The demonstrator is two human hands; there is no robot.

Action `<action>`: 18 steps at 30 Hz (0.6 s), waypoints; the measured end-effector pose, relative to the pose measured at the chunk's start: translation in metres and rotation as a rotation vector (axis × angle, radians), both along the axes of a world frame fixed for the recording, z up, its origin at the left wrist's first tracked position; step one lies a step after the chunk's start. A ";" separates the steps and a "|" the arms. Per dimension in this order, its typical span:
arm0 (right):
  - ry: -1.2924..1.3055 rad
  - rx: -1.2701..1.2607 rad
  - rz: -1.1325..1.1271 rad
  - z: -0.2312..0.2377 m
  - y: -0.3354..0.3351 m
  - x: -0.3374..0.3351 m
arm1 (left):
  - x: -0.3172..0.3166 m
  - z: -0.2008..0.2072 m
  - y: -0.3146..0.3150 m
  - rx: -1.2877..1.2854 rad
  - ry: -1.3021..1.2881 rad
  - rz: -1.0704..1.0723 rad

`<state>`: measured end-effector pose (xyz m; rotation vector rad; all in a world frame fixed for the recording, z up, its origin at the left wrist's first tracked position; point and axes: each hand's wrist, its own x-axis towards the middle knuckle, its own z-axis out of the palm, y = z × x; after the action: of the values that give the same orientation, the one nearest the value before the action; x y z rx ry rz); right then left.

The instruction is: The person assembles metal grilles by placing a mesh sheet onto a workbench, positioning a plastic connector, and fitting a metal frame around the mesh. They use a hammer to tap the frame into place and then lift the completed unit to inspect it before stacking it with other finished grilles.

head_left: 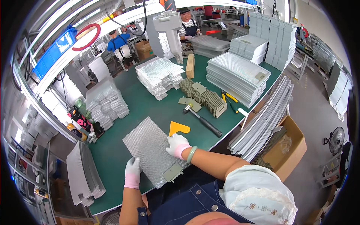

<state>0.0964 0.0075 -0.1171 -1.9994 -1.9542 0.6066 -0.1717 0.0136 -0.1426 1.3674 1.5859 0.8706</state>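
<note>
A silvery mesh panel point(148, 144) lies aslant on the green table in front of me, with a small grey-green plastic piece point(173, 172) at its near right corner. My left hand point(132, 172), in a white and pink glove, closes on the panel's left edge. At the opposite edge, my gloved right hand point(177, 145) grips the panel with bent fingers; its fingertips are partly hidden. Just beyond that hand lies a yellow scraper point(179, 128). Farther right rests a black-handled hammer point(203, 120), near a row of grey-green plastic pieces point(202, 96).
Stacked panels point(159, 75) and white framed panels point(238, 78) stand at the back of the table point(142, 108). Pliers point(230, 101) and a wooden block point(190, 66) lie there too. An open carton point(288, 150) stands at the right. Other people work beyond.
</note>
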 end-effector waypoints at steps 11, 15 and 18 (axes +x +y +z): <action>-0.192 0.069 0.066 -0.001 -0.004 -0.001 | 0.030 -0.022 0.013 0.580 1.007 -0.552; -0.183 0.088 0.082 -0.001 -0.007 0.002 | 0.033 -0.021 0.013 0.563 1.028 -0.549; -0.173 0.110 0.077 -0.002 -0.008 0.003 | 0.033 -0.018 0.013 0.548 1.019 -0.554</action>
<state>0.0993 -0.0007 -0.1191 -1.9754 -2.1222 0.3442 -0.1384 0.0263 -0.1611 2.7701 1.5159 0.2270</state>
